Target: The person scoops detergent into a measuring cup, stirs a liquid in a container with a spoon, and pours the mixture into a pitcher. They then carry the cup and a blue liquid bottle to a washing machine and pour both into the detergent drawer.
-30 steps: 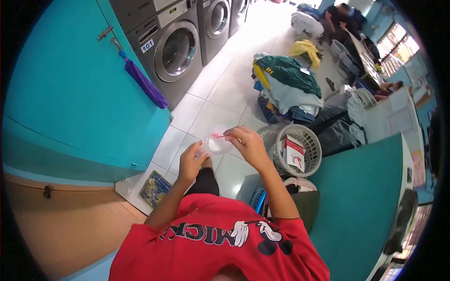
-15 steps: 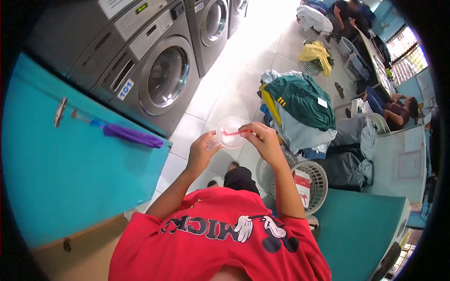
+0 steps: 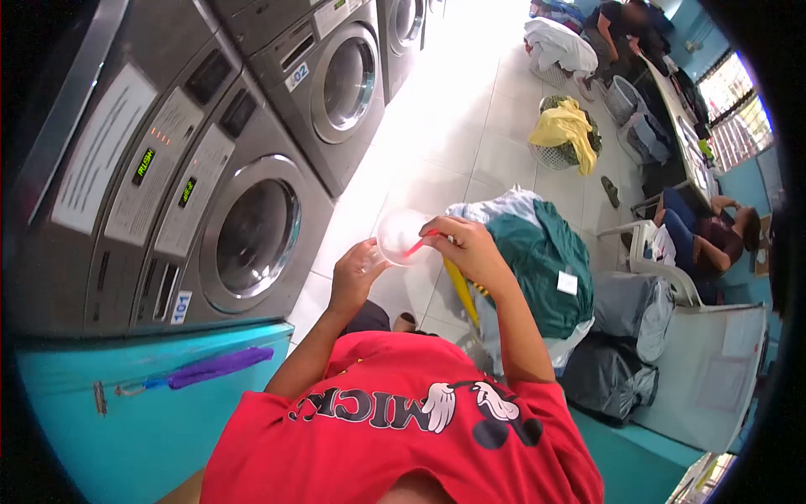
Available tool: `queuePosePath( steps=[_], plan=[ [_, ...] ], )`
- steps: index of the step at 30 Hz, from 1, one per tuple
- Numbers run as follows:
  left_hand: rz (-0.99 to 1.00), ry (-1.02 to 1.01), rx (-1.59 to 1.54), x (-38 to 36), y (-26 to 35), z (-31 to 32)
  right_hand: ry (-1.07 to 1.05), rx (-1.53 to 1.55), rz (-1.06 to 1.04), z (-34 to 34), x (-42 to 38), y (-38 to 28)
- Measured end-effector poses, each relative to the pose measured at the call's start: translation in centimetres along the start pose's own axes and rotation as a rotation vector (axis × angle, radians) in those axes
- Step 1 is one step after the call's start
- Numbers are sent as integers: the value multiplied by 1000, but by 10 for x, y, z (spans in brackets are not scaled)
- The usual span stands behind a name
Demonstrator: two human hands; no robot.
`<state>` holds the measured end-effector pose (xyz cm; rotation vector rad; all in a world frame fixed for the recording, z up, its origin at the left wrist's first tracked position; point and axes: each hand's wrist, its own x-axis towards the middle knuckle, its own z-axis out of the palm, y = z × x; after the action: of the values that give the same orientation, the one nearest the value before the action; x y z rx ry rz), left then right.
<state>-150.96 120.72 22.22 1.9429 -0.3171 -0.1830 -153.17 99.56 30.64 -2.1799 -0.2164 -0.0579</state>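
Note:
My left hand (image 3: 354,273) is closed round the side of a clear round plastic cup (image 3: 391,227), held in front of my chest with its mouth facing up. Something whitish shows inside, too faint to name. Between the thumb and fingers of my right hand (image 3: 467,249) is a slim red spoon (image 3: 412,250), slanting down into the cup. Its lower tip is hard to make out. Just beyond my right forearm lies a pile of folded clothes with a dark green garment (image 3: 537,252) on top.
On the left stand grey front-loading machines, the nearest being washer 101 (image 3: 252,235), above a teal cabinet (image 3: 159,420). To the right are grey bags (image 3: 611,380), a white chair (image 3: 663,260) with a seated person, and a basket with yellow cloth (image 3: 567,134). Another person bends at the far table.
I have moved forward along the machines, so washer 101 is closer and the clothes pile lies beside my right arm. The spoon's angle in the cup has changed; both hands keep their hold.

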Motion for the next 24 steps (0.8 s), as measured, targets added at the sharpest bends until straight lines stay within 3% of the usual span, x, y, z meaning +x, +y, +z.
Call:
queuePosePath(
  steps=[7,10,11,13,19,24],
  plan=[
    [158,-55,64,149,-6,34,305,-192,-115,-43,114,86],
    [50,-133,9,221,4,45,203,-41,-40,-70,157,116],
    [55,-145,5,248,5,50,118,62,11,-85,172,124],
    [148,-176,16,298,0,61,139,90,117,-114,201,141],
    [151,-283,35,433,31,100,531,-287,-20,-178,293,204],
    [186,-275,-4,541,40,144,496,-262,47,-233,350,258]
  ],
)
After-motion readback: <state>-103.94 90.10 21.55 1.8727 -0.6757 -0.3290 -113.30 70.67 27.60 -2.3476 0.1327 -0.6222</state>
